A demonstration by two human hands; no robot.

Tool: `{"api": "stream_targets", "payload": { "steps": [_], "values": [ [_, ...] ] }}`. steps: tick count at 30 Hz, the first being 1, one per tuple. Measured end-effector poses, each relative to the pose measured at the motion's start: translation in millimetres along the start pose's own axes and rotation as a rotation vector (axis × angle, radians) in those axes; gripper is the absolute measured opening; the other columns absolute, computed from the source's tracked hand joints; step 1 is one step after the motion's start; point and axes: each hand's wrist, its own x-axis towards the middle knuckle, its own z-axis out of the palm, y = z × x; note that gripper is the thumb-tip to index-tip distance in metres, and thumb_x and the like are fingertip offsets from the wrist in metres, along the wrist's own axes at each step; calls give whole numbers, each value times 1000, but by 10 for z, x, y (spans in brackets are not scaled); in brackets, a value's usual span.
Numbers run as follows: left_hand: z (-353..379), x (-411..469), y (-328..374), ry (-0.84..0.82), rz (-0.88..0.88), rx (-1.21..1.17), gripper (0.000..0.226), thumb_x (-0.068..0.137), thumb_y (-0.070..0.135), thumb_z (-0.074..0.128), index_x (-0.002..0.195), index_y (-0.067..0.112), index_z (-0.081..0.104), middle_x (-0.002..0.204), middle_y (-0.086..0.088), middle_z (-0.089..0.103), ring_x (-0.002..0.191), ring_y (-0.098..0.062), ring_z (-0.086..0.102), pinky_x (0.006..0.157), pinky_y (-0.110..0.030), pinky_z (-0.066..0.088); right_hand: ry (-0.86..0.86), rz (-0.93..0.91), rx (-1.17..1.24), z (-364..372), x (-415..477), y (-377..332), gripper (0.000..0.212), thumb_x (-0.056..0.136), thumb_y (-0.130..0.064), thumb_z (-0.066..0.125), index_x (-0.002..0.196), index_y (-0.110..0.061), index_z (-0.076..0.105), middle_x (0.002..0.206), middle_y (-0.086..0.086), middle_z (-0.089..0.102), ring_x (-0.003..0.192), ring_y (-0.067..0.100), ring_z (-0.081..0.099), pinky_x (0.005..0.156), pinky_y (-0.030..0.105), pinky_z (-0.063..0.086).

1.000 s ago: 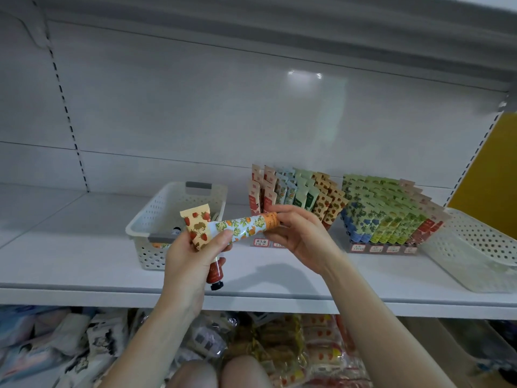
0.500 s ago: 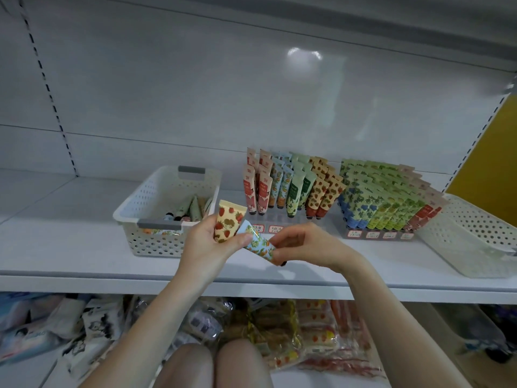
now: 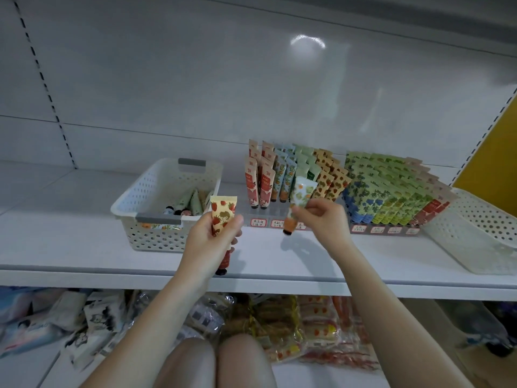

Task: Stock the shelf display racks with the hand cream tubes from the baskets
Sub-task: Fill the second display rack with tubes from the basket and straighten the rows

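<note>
The left hand [image 3: 208,242] grips a strawberry tube [image 3: 223,214] upright above the shelf [image 3: 84,247]; the right hand [image 3: 321,219] pinches a citrus tube [image 3: 301,198], cap down, before the rack [image 3: 258,222] at twelve o'clock. The basket [image 3: 126,203] sits at ten o'clock.

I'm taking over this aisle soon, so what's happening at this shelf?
A person is restocking hand cream. The left hand grips a strawberry-print tube, cap down. The right hand pinches an orange-and-green print tube in front of the left display rack, not yet slotted in. A few tubes lie in the left basket; the right display rack looks full.
</note>
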Motion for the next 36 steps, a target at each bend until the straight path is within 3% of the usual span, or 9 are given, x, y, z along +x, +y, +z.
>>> {"api": "stream_targets", "payload": {
  "steps": [3, 5, 9, 13, 17, 23, 27, 36],
  "values": [
    [-27, 12, -18, 7, -19, -33, 3, 89, 22, 60, 89, 20, 58, 77, 1, 64, 69, -8, 58, 69, -26, 50, 180, 60, -3, 66, 173, 31, 19, 83, -23, 68, 84, -6, 61, 68, 10, 66, 63, 20, 57, 63, 28, 43],
    [-38, 23, -28, 9, -22, -52, 2, 89, 22, 60, 88, 20, 58, 77, 1, 64, 69, -8, 58, 68, -25, 51, 199, 87, -1, 155, 257, 9, 25, 84, -22, 67, 100, -9, 51, 67, 6, 62, 62, 20, 58, 59, 25, 43],
    [-50, 64, -17, 21, -23, -83, 5, 88, 27, 59, 90, 22, 59, 78, 2, 64, 71, -8, 59, 68, -24, 51, 195, 48, -19, 370, 419, -29, 22, 89, -16, 60, 101, -9, 43, 75, 4, 58, 54, 8, 45, 41, 10, 34],
    [-68, 142, -3, 25, -34, -119, 7, 90, 28, 58, 92, 21, 59, 77, 2, 64, 70, -9, 58, 68, -25, 51, 179, 64, -113, 524, 578, -7, 26, 93, -14, 54, 110, 2, 44, 87, 13, 58, 70, 21, 53, 60, 27, 38],
    [-79, 200, -36, 22, -44, -115, 5, 91, 24, 56, 92, 19, 59, 77, 1, 64, 71, -10, 58, 67, -25, 51, 159, 66, -177, 606, 667, 61, 28, 94, -13, 52, 113, 4, 40, 82, 13, 54, 70, 25, 53, 62, 35, 42],
    [-93, 238, -101, 15, -63, -126, 2, 91, 21, 57, 92, 19, 58, 78, 0, 64, 71, -9, 58, 69, -26, 50, 105, 88, -251, 676, 748, 131, 20, 93, -13, 52, 105, 0, 42, 84, 15, 54, 75, 28, 53, 61, 34, 39],
    [-91, 253, -125, 10, -62, -126, 1, 91, 20, 56, 91, 20, 57, 78, 0, 64, 72, -10, 58, 67, -24, 51, 77, 63, -303, 697, 759, 153, 24, 93, -13, 52, 108, 4, 43, 95, 22, 61, 84, 36, 59, 64, 35, 41],
    [-31, 254, -197, 2, -74, -94, 11, 91, 24, 56, 101, 18, 58, 80, 1, 65, 74, -10, 60, 70, -26, 51, 67, 23, -387, 719, 784, 159, 23, 94, -10, 49, 109, 5, 42, 96, 26, 61, 86, 40, 60, 63, 36, 40]
  ]
}}
